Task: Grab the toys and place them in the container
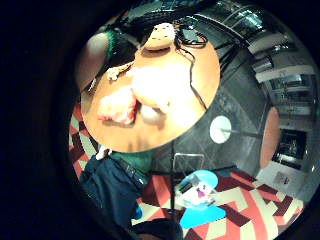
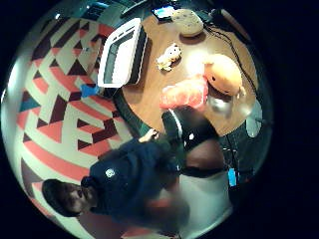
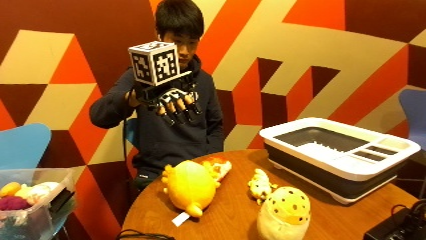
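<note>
While your gloved right hand (image 3: 174,102) is hovering chest-high with fingers hanging relaxed and holding nothing, you are advised to lower it onto the large orange plush (image 3: 190,186) first; it is lying on the table (image 3: 229,220), well apart from the white container (image 3: 339,155); the spotted toy (image 3: 285,212) and small toy (image 3: 259,186) are lying nearer it.

Round wooden table (image 3: 233,210), brown top. Behind it, a wall (image 3: 319,55) painted in dark red, orange and cream angular shapes. Blue chair (image 3: 20,145) at the near side, next to a clear plastic bin (image 3: 33,200) holding soft items in yellow, cream and purple. Second blue chair (image 3: 414,112) at the far edge, partly cut off. Black cable (image 3: 136,234) lies on the table's front edge; a black device (image 3: 399,226) sits at the corner. Floor (image 2: 55,114) carries the same triangle pattern.
</note>
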Action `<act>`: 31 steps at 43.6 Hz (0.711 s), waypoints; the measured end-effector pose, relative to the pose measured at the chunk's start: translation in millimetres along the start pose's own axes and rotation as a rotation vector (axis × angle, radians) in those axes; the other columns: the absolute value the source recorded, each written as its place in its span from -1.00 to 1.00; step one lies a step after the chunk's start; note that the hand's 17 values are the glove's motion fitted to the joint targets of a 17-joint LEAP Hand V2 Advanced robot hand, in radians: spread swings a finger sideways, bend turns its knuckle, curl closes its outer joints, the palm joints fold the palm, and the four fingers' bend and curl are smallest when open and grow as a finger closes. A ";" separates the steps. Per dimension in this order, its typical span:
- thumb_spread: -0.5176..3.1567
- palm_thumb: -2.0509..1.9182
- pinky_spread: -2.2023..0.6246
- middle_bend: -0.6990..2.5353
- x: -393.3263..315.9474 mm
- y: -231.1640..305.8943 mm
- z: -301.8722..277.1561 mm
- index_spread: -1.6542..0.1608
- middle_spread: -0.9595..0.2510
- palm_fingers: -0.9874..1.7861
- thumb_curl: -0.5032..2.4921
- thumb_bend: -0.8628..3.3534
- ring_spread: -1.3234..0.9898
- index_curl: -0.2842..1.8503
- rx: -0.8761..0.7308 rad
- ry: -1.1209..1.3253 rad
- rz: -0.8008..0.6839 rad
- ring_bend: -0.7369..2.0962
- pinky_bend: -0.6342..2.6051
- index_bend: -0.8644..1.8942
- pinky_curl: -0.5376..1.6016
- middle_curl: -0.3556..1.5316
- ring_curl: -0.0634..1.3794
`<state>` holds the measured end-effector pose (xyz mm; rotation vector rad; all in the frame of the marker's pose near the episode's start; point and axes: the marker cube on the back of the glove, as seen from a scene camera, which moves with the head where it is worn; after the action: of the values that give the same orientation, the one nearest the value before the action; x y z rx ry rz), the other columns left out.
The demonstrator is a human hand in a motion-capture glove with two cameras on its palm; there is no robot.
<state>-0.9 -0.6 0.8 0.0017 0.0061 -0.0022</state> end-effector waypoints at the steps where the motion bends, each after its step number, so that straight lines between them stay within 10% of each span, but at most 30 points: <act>1: -0.48 0.11 0.55 -0.43 -0.1 -0.4 0.1 0.73 0.57 0.00 -0.65 -0.54 0.11 -0.72 0.001 0.002 0.000 -0.24 -0.33 -0.29 -0.42 -0.58 -0.86; 31: 0.01 0.18 0.57 -0.48 55.3 -80.4 82.6 0.54 0.56 -0.39 -0.52 -0.51 0.10 -0.58 -0.154 0.053 0.054 -0.25 -0.08 -0.26 -0.20 -0.41 -0.72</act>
<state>54.7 -81.3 83.0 -0.1525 0.0594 0.0528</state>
